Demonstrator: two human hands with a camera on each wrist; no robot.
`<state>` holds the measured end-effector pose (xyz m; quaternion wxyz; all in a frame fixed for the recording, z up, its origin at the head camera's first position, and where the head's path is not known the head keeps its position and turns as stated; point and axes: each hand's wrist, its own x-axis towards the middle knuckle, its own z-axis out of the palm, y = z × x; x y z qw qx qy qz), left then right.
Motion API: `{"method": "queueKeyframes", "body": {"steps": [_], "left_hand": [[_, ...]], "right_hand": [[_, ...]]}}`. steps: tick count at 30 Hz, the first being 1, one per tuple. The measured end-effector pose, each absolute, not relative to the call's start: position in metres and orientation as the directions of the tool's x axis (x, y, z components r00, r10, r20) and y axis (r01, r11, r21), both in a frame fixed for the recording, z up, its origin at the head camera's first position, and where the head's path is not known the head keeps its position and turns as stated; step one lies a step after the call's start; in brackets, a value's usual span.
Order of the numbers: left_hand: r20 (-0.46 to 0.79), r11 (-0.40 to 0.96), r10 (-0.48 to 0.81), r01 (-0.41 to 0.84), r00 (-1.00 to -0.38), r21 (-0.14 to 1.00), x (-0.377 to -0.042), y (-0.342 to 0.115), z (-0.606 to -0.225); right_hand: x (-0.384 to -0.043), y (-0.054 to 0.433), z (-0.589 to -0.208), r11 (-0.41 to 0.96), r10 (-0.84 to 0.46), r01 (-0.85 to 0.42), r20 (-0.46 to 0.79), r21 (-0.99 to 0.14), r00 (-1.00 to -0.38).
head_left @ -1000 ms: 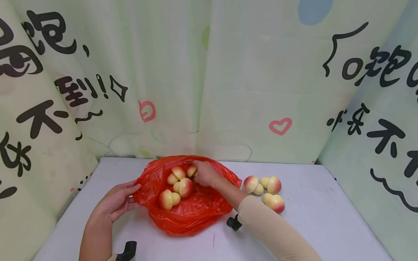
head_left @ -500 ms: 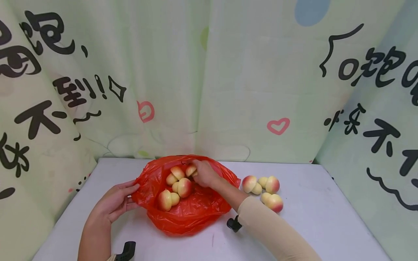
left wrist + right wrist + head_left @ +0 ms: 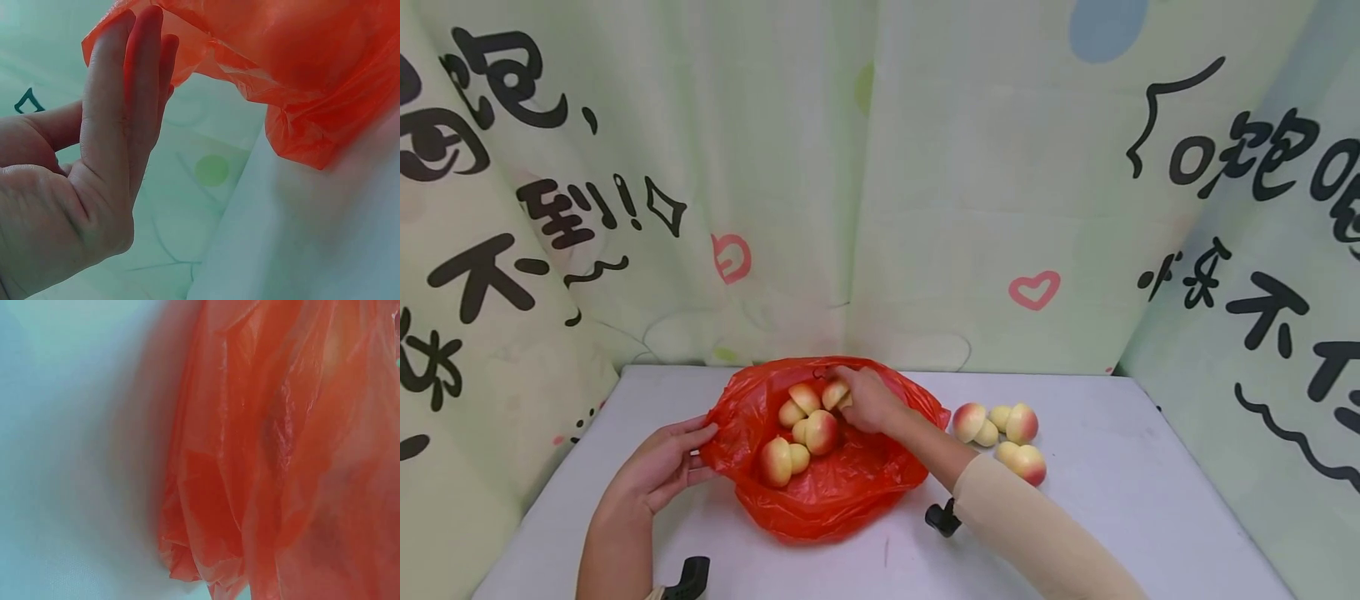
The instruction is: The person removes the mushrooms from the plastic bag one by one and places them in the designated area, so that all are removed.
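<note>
Change is barely seen across the last second: the head view has slid a little, and slightly more of the held mushroom-shaped piece [image 3: 834, 394] is exposed beside the right hand [image 3: 867, 402]. No piece has been carried across the rim of the red plastic bag [image 3: 808, 518], so the handling of this one is best judged as unfinished. It is held in the far part of the bag, just left of the head view's centre, and appears gripped by the fingers; the thumb is hidden. Three more pieces [image 3: 822, 432] are seen in the bag, to its left and below, while three loose pieces [image 3: 1022, 423] are set on the table [image 3: 1150, 500] at right of centre. The right forearm [image 3: 942, 457] is slanted in from the lower right, partly covered by a beige sleeve [image 3: 1045, 525]. The left hand [image 3: 658, 462] is held at the bag's left edge, its fingers shown straight in the left wrist view; whether the plastic is pinched by the thumb cannot be told.
</note>
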<state>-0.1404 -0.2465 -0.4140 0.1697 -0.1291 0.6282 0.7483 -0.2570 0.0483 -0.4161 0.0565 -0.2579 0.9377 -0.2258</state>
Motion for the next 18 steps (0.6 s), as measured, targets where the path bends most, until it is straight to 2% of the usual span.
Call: {"method": "queueKeyframes", "body": {"steps": [4, 18], "left_hand": [[-0.406, -0.150, 0.087, -0.415, -0.910, 0.898, -0.140, -0.246, -0.415], [-0.401, -0.150, 0.096, -0.411, -0.911, 0.899, -0.140, -0.245, -0.414]], "right_hand": [[-0.250, 0.051, -0.411, 0.758, -0.518, -0.454, -0.010, -0.469, -0.855], [-0.235, 0.060, -0.400, 0.714, -0.546, -0.499, 0.055, -0.491, -0.836]]}}
